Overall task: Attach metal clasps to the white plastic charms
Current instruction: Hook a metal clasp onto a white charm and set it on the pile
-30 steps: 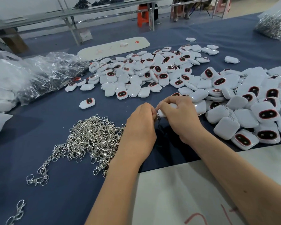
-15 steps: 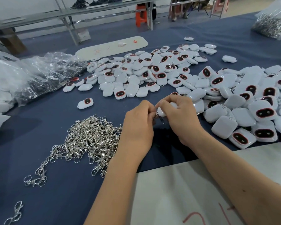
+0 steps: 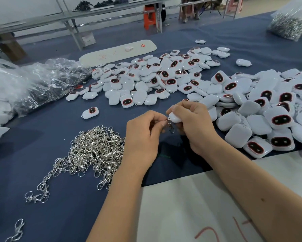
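head view looks down, close over table [image 3: 42, 215].

- Held charm [image 3: 175, 117]: white rounded plastic case, raised above the cloth, its small loop end pointing left.
- Clasp [image 3: 171, 126]: silver metal, hanging from that loop end.
- Loose clasps [image 3: 94, 151]: tangled silver heap, lower left.
- Charm piles: white, many showing dark red-rimmed ovals, one centre [image 3: 155, 79], another at right [image 3: 269, 109].

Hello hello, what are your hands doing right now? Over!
Right hand grips white charm. Left hand pinches metal clasp at its loop. Nothing in the way.
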Action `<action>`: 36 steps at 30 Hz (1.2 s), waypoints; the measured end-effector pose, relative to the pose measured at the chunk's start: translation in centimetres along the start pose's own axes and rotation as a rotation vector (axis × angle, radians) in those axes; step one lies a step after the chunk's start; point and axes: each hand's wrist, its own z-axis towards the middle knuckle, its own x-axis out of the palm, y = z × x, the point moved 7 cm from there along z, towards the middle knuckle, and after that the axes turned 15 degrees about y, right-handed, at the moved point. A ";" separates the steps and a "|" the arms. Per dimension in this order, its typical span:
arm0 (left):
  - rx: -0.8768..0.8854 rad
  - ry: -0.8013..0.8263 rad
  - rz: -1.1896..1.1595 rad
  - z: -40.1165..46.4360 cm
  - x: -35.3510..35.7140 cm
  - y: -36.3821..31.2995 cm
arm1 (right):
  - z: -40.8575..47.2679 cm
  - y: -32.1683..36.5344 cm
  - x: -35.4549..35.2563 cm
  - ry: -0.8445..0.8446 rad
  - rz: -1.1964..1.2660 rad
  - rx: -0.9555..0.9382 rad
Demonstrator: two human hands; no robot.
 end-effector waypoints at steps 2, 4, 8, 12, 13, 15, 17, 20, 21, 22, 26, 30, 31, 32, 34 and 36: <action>-0.013 0.029 0.030 0.0 0.0 0.2 | -0.2 0.3 0.0 -0.015 -0.074 -0.029; -0.040 0.075 0.063 -0.1 -0.1 0.2 | -0.4 0.9 0.2 -0.027 -0.221 -0.079; -0.096 0.149 0.279 0.0 -0.5 -0.4 | -1.0 1.9 1.1 -0.049 -0.493 -0.170; -0.143 0.190 0.574 0.5 0.4 -1.8 | -1.3 2.3 1.0 -0.111 -0.594 -0.210; -0.141 0.188 0.620 0.5 0.7 -2.1 | -1.4 2.2 1.0 -0.128 -0.601 -0.208; -0.115 0.147 0.630 0.4 1.1 -2.4 | -1.5 2.1 0.7 -0.180 -0.609 -0.206; -0.076 0.058 0.486 0.2 0.9 -2.3 | -1.5 2.0 0.4 -0.226 -0.541 -0.218; -0.046 -0.075 0.064 -0.2 0.6 -1.3 | -0.9 1.1 -0.1 -0.171 -0.183 -0.186; -0.054 -0.098 -0.051 -0.1 0.6 -0.9 | -0.6 0.8 -0.2 -0.140 -0.069 -0.171; -0.071 -0.109 -0.166 -0.1 0.7 -0.4 | -0.5 0.5 -0.2 -0.112 0.021 -0.162; -0.132 -0.138 -0.611 -0.1 0.7 1.3 | -0.1 0.1 0.1 -0.031 0.160 -0.144; -0.165 -0.149 -0.727 -0.2 0.8 1.7 | 0.3 -0.2 0.4 0.041 0.216 -0.117; -0.167 -0.168 -0.732 -0.3 0.7 1.7 | 0.4 -0.3 0.6 0.075 0.238 -0.114; -0.169 -0.197 -0.731 -0.3 0.5 1.9 | 0.4 -0.3 0.9 0.117 0.274 -0.112; -0.176 -0.277 -0.723 -0.5 -0.2 2.2 | 0.5 -0.4 1.5 0.195 0.346 -0.110; -0.178 -0.346 -0.714 -0.7 -1.0 2.6 | 0.4 -0.3 1.9 0.248 0.336 -0.122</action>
